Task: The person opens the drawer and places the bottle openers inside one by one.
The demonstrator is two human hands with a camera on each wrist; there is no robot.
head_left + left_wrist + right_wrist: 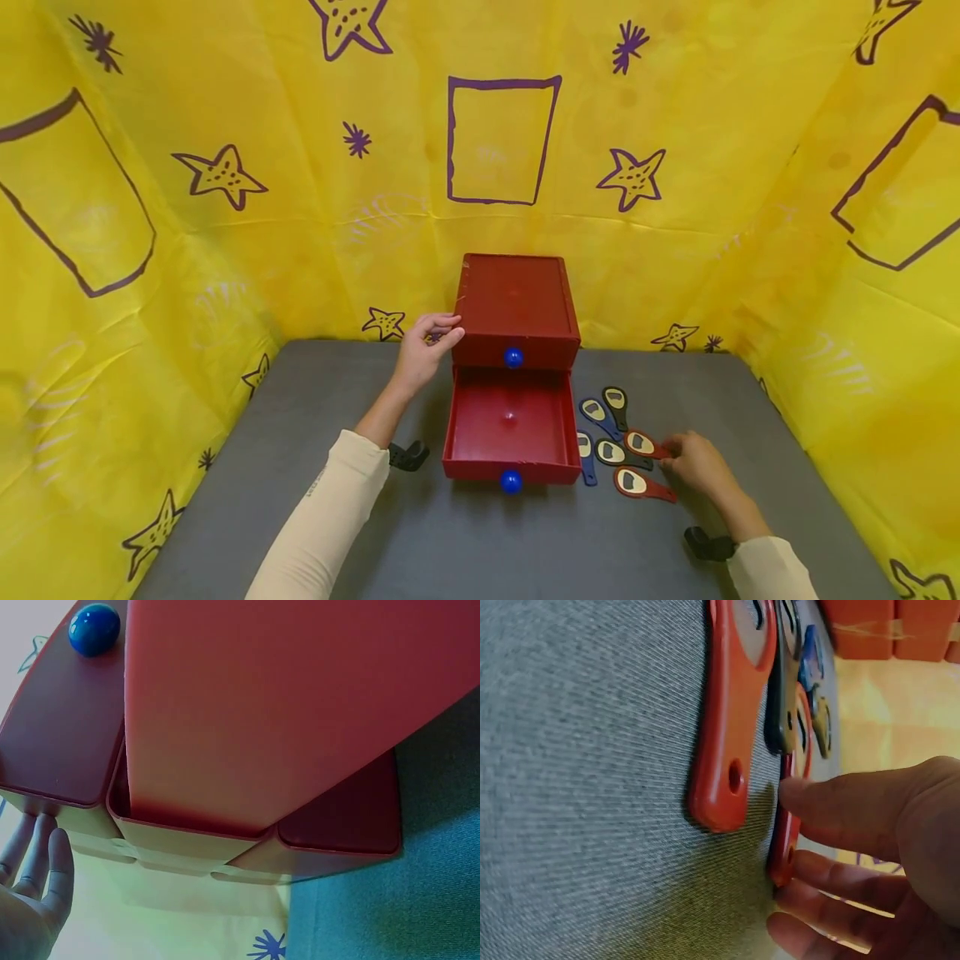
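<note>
Pale sleeves, the left sleeve and the right sleeve, come in from the near side over the grey table. From where I stand, the right hand has the farther red bottle opener by its handle end, pinching it between thumb and fingers; the opener lies flat, its round head pointing away from the hand, toward the cabinet. Just nearer lies another red bottle opener, with a black opener alongside, a second black opener farther back, and two blue openers next to the drawer.

Over on the other side, the left hand has its fingers extended, tips against the upper left side of the red cabinet. Its lower drawer juts forward, the right wall close beside the openers. Grey tabletop stretches between the right hand and the table's right edge, and more of it lies in front of the drawer. Yellow cloth rises behind the cabinet.
</note>
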